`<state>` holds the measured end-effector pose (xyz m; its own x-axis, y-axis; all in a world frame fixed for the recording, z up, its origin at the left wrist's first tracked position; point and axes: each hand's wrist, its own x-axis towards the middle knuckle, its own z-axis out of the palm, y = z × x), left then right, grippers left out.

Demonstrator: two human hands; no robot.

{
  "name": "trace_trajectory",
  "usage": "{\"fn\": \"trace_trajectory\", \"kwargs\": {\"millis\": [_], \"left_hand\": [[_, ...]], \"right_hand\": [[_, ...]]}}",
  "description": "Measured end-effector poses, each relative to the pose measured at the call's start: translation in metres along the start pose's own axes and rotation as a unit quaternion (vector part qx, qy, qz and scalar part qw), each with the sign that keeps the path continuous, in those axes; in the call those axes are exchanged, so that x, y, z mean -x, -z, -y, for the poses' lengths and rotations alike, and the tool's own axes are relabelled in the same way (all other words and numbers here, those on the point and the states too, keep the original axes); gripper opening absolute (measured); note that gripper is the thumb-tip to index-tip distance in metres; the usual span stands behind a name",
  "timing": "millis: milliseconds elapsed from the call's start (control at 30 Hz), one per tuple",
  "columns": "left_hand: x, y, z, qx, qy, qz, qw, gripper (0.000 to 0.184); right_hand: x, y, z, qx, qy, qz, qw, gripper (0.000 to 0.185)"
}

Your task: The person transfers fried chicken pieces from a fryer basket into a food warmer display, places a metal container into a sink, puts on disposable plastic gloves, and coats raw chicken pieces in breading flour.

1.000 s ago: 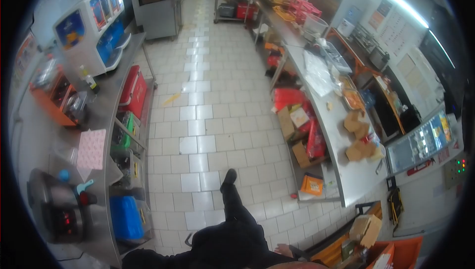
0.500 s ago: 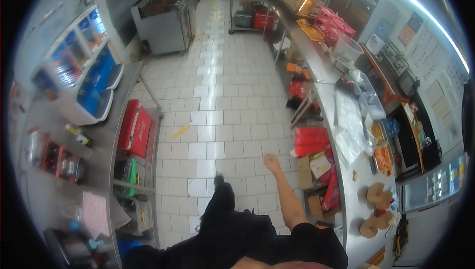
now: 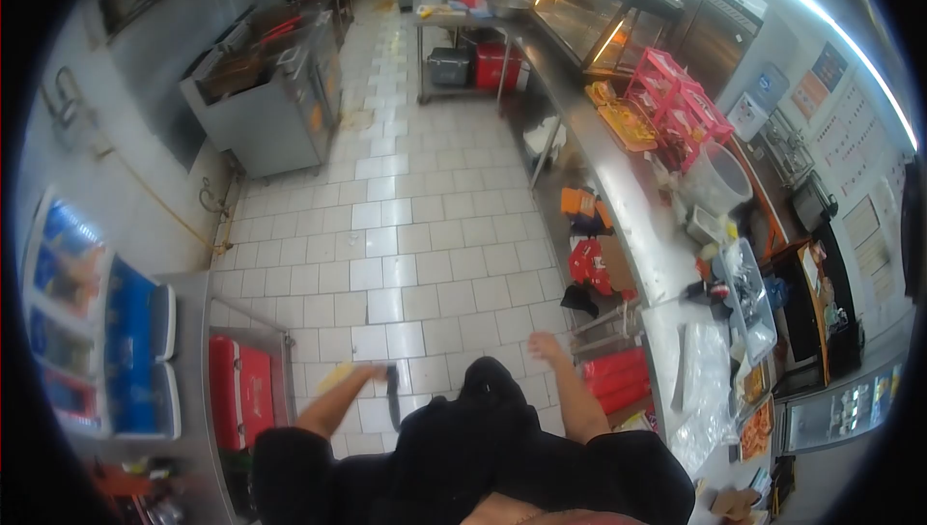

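Strip (image 3: 393,397), dark and narrow, at your left hand (image 3: 369,373), over the tiled floor (image 3: 463,264).
It looks light and stiff, though blur leaves that a guess; its far end, next to your fingers, suits a hold. You cannot tell here whether the left hand is closed on it. Your right hand (image 3: 548,347) hangs loosely spread, holding nothing visible, near the right table (image 3: 628,206). Mind that table's edge and the red cooler (image 3: 257,385) under the left table (image 3: 185,285); room to move runs far between the tables.
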<state>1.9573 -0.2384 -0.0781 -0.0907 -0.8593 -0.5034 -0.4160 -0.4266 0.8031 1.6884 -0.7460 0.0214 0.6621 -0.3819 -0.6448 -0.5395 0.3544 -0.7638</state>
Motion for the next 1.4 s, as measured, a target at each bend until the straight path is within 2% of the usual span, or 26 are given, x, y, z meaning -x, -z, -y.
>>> {"fn": "trace_trajectory", "kwargs": {"millis": [33,67,100,133,167,200,233,267,333,367,400,433,567,633,700,767,833,967,1033,1067,1133,1167,1233,1300,1367,1400], "left_hand": [[-0.038,0.075,0.019,-0.132,0.069,-0.045,0.988,0.038],[-0.061,0.156,-0.001,-0.143,0.09,-0.024,0.985,0.04],[-0.047,0.239,-0.113,-0.167,0.148,0.049,0.974,0.039],[-0.08,0.291,-0.086,-0.171,0.178,0.116,0.962,0.039],[-0.097,0.335,-0.102,-0.013,0.272,0.12,0.955,0.041],[-0.119,0.376,-0.107,0.009,0.278,0.122,0.953,0.042],[-0.138,0.403,-0.107,0.033,0.286,0.128,0.949,0.045],[-0.161,0.423,-0.094,0.073,0.28,0.099,0.952,0.045],[-0.192,0.443,-0.052,0.167,0.113,-0.016,0.979,0.044],[-0.198,0.455,-0.071,0.213,0.114,-0.082,0.967,0.041],[-0.207,0.464,-0.074,0.281,0.147,-0.137,0.939,0.037],[-0.213,0.473,-0.085,0.28,0.164,-0.186,0.927,0.033],[-0.246,0.55,-0.128,0.47,0.144,-0.388,0.78,0.023],[-0.278,0.614,-0.127,0.471,0.139,-0.426,0.76,0.02],[-0.321,0.694,-0.118,0.163,0.139,-0.596,0.774,0.017],[-0.383,0.798,-0.126,0.154,0.076,-0.64,0.749,0.017],[-0.449,0.928,-0.191,0.207,0.022,-0.588,0.782,0.022],[-0.609,1.159,-0.313,0.085,-0.192,-0.479,0.852,0.029],[-0.717,1.247,-0.369,0.059,-0.292,-0.417,0.859,0.042],[-0.76,1.281,-0.411,0.063,-0.309,-0.387,0.867,0.056],[-0.83,1.338,-0.501,0.135,-0.331,-0.279,0.891,0.08],[-0.867,1.359,-0.526,0.152,-0.293,-0.251,0.91,0.083],[-0.914,1.37,-0.561,0.177,-0.254,-0.219,0.925,0.087],[-0.944,1.376,-0.578,0.21,-0.098,-0.336,0.913,0.09],[-0.958,1.409,-0.562,0.214,-0.129,-0.352,0.902,0.091],[-0.963,1.427,-0.551,0.216,-0.166,-0.362,0.892,0.092]], "right_hand": [[-0.033,0.012,0.039,0.063,0.043,-0.065,0.995,0.026],[-0.074,0.032,0.079,0.079,0.092,-0.084,0.989,0.022],[-0.141,0.063,0.103,0.009,0.136,-0.105,0.985,0.014],[-0.239,0.111,0.113,0.066,0.318,-0.078,0.943,0.008],[-0.239,0.104,0.192,0.071,0.263,-0.177,0.946,0.004],[-0.287,0.129,0.252,-0.094,0.186,-0.105,0.972,0.007],[-0.297,0.126,0.32,-0.038,0.236,-0.155,0.959,0.01],[-0.297,0.119,0.4,0.02,0.286,-0.203,0.936,0.013],[-0.419,0.169,0.503,0.142,0.434,-0.23,0.86,0.023],[-0.516,0.207,0.543,0.19,0.511,-0.28,0.79,0.029],[-0.489,0.188,0.623,0.167,0.456,-0.256,0.836,0.037],[-0.464,0.169,0.697,0.238,0.492,-0.272,0.792,0.045],[-0.587,0.18,0.885,0.1,0.455,-0.285,0.838,0.064],[-0.646,0.201,0.953,0.137,0.446,-0.336,0.818,0.068],[-0.705,0.211,0.997,0.171,0.435,-0.385,0.796,0.071],[-0.755,0.223,1.03,0.161,0.341,-0.45,0.81,0.086],[-0.775,0.206,1.051,0.132,0.296,-0.465,0.824,0.09],[-0.82,0.182,1.067,-0.002,0.349,-0.541,0.765,0.093],[-0.845,0.187,1.068,0.091,0.335,-0.538,0.768,0.094],[-0.843,0.181,1.069,0.09,0.323,-0.548,0.766,0.094],[-0.817,0.161,1.101,0.25,0.242,-0.601,0.72,0.09],[-0.811,0.16,1.121,0.247,0.23,-0.608,0.719,0.09],[-0.804,0.171,1.153,0.23,0.453,-0.621,0.597,0.081],[-0.821,0.203,1.178,0.269,0.469,-0.613,0.577,0.077],[-0.846,0.226,1.202,0.294,0.496,-0.593,0.563,0.072],[-0.856,0.236,1.211,0.302,0.532,-0.608,0.505,0.067]]}}
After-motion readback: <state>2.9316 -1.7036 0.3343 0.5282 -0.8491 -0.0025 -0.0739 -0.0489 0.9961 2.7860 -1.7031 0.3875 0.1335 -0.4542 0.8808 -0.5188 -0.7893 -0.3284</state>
